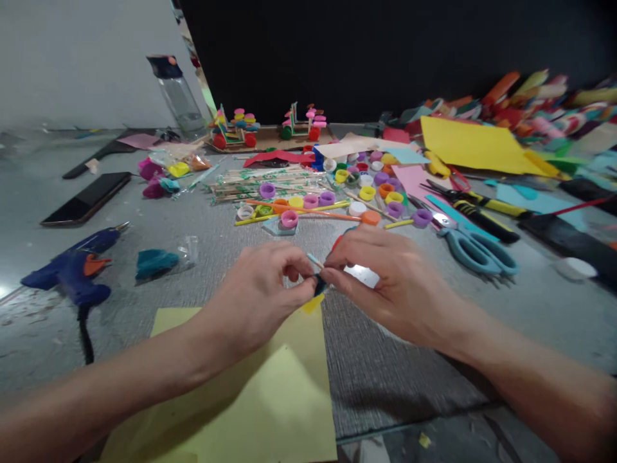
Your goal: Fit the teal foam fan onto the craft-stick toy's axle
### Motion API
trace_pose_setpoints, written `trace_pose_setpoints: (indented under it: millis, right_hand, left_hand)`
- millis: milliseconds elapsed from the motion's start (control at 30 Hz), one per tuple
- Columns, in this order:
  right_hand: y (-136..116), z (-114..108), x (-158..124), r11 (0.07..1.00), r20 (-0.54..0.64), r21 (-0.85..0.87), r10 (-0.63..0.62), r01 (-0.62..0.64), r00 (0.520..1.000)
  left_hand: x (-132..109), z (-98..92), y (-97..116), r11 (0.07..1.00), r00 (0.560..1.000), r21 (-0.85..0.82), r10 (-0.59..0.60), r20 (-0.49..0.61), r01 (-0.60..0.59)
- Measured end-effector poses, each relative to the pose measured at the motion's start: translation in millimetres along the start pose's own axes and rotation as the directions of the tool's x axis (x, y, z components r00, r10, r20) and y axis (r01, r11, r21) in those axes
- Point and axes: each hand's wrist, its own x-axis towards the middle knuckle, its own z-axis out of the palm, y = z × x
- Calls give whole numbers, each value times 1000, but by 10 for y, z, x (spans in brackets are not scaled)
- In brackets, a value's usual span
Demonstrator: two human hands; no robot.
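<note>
My left hand [270, 286] and my right hand [390, 276] meet at the fingertips over the middle of the table, both closed in a pinch. Between them is a small dark blue piece [319, 285], mostly covered by my fingers. A thin pale stick [315, 260] juts out just above it, its lower end at my right fingertips. Something red [337, 242] shows behind my right fingers; its kind is hidden. Below my fingertips a small yellow piece [313, 303] lies at the corner of a pale yellow sheet [289, 399].
Left are a blue glue gun [77, 263], a phone [89, 198] and a teal bundle [157, 263]. Ahead lie wrapped sticks [265, 183] and several bottle caps [367, 193]. Scissors [477, 247] and pliers [482, 215] lie right. Two small wheeled models [234, 128] stand behind.
</note>
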Motion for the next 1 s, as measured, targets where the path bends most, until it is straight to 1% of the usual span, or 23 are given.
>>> trace_pose_setpoints:
  millis: [133,233,333,467,533,633,800,1000]
  right_hand:
    - [4,0,-5,1000,-5,13,16,-16,1000]
    - [14,-44,3,1000,-74,12,19,-18,997]
    - [30,-76,17,1000,-151,-2,15,-15,988]
    - [57,-65,35,1000,-206,-18,17,-21,978]
    - [71,-53,37,1000,-212,-23,15,-20,977]
    - [89,-45,33,999,-225,-29,6,-13,974]
    - [99,-48,31,999,-221,-41,-4,-5,975]
    - [81,-38,27,999,-194,-48,-18,9,981]
  left_hand:
    - [-9,-41,36,999,999,-19,-45,17,45]
    - [-66,-55,4,998,999,-46,-38,0,38]
    - [-151,15,-83,999,998,-2,39,-59,-39]
    - [-206,237,-177,982,977,107,166,-132,-153]
    - [-199,342,-189,976,965,119,199,-169,-181]
    - [-180,422,-182,978,960,103,197,-199,-180]
    - [-176,405,-182,983,953,64,183,-241,-173]
    - [-178,417,-227,974,932,103,222,-288,-200]
